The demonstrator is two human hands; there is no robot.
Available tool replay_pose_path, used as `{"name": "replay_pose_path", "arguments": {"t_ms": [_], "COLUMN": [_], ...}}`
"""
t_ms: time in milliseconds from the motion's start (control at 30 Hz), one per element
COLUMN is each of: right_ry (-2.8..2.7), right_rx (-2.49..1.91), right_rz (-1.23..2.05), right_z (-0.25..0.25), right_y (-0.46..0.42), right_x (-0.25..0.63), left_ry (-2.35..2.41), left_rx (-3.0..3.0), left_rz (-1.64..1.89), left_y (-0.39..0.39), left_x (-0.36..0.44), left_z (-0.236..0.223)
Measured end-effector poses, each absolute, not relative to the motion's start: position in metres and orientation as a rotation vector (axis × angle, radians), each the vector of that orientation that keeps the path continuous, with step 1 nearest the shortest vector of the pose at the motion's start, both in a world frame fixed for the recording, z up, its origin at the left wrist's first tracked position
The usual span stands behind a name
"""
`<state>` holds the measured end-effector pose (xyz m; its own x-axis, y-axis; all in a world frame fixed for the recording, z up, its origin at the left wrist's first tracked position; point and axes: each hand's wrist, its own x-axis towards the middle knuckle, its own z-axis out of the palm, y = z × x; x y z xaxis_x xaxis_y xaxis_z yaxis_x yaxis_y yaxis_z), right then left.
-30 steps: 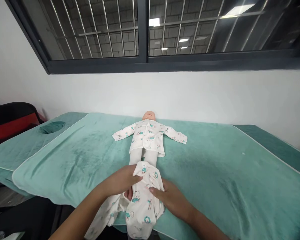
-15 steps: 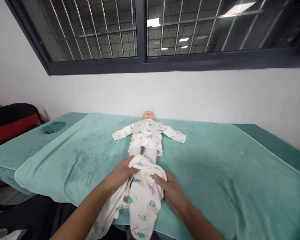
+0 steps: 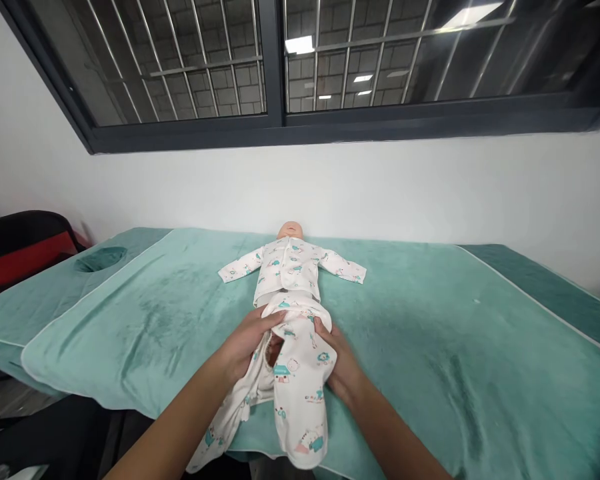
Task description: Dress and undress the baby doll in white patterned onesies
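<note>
A baby doll point(image 3: 291, 231) lies on its back on a green bed, its head toward the wall and its arms spread. It wears a white long-sleeved shirt point(image 3: 289, 265) with a small printed pattern. Below the shirt hem, matching white baby pants point(image 3: 303, 387) cover the doll's legs, the waistband just under the hem. My left hand point(image 3: 250, 337) grips the pants' left side, thumb on top. On the right side my right hand point(image 3: 340, 357) pinches the waist fabric, thumb on top. Both pant legs hang toward me, and a gap shows in the cloth between them.
The green-covered bed point(image 3: 405, 333) runs along a white wall under a barred window point(image 3: 280, 67). At its left end is a round hole point(image 3: 100, 259). A black and red padded object point(image 3: 25, 250) stands at the far left, and dark items lie below the bed's near edge.
Both hands have moved the pants' waistband up the doll's legs to the shirt hem. The legs that showed before are now mostly covered. The camera view has shifted slightly.
</note>
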<state>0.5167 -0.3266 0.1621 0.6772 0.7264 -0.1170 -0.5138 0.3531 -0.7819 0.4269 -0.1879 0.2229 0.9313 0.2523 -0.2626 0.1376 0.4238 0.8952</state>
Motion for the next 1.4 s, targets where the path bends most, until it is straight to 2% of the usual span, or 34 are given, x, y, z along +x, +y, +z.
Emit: {"name": "replay_pose_path", "arguments": {"t_ms": [133,400,733,967,1400], "right_ry": [-0.248,-0.196,-0.159,-0.197,-0.167], "right_rx": [-0.926,-0.938,-0.819,-0.798,-0.981], "right_rz": [0.804,0.778,0.816,0.834,0.756], "right_z": [0.160,0.154,0.144,0.145,0.141], "right_y": [-0.329,-0.328,-0.324,-0.325,-0.331], "right_x": [0.512,0.509,0.514,0.514,0.515], "left_ry": [0.375,0.218,0.234,0.232,0.213], "left_rx": [1.083,1.365,1.160,1.036,1.562], "left_rz": [0.044,-0.051,-0.097,-0.070,-0.169], "left_y": [-0.190,-0.199,-0.152,-0.165,-0.193], "left_x": [0.406,0.378,0.406,0.406,0.387], "left_z": [0.224,0.221,0.210,0.198,0.217]}}
